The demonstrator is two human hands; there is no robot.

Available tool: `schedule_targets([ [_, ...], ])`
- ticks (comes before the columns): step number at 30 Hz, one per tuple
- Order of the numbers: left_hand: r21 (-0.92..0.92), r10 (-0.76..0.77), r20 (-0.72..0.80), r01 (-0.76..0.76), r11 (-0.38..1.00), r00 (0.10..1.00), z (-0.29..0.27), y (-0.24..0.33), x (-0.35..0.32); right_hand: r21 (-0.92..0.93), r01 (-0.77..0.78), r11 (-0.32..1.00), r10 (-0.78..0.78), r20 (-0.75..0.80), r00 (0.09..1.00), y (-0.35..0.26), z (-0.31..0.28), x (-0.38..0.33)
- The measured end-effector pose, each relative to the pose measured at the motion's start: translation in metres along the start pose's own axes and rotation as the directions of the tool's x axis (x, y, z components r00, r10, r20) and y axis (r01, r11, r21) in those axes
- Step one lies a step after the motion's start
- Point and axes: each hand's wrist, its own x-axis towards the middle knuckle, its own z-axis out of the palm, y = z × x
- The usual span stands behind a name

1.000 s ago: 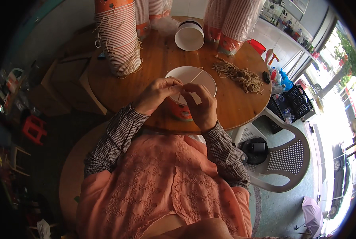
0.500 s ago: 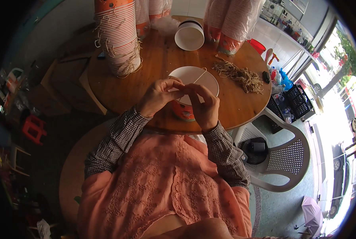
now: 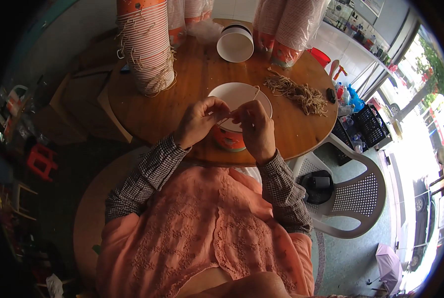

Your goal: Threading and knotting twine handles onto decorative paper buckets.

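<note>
An orange-and-white paper bucket [image 3: 234, 99] stands open at the near edge of the round wooden table [image 3: 182, 94]. Both hands are at its near rim. My left hand [image 3: 198, 120] pinches a thin string between thumb and fingers. My right hand [image 3: 256, 130] holds the other end of that string, fingertips almost touching the left ones. A second length of string curves over the bucket's far rim. The bucket's near wall is partly hidden behind my hands.
Tall stacks of striped paper buckets [image 3: 146, 44] with string handles stand at the table's back left and back right [image 3: 289, 27]. One white bucket [image 3: 235, 43] lies on its side. A pile of cut strings [image 3: 299, 92] lies right. A white plastic chair [image 3: 353, 193] stands beside me.
My hands have stayed at the bucket's near rim, fingers shifting slightly as they work the string; the bucket has barely moved.
</note>
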Motion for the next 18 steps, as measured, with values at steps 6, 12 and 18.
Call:
schedule_targets([
  [6, -0.003, 0.001, -0.019, -0.001, 1.0, 1.0, 0.0, 0.002, -0.002, -0.059, 0.058, 0.997, -0.059, -0.015, 0.998, 0.004, -0.003, -0.003],
  [12, 0.333, 0.24, -0.098, -0.195, 0.922, 0.966, -0.005, -0.009, -0.002, -0.318, 0.148, 0.937, -0.167, -0.031, 0.986, 0.005, -0.012, -0.004],
  [18, 0.556, 0.416, -0.03, -0.33, 0.763, 0.909, 0.001, -0.004, -0.003, -0.317, 0.152, 0.936, -0.183, -0.069, 0.981, 0.004, -0.016, -0.002],
])
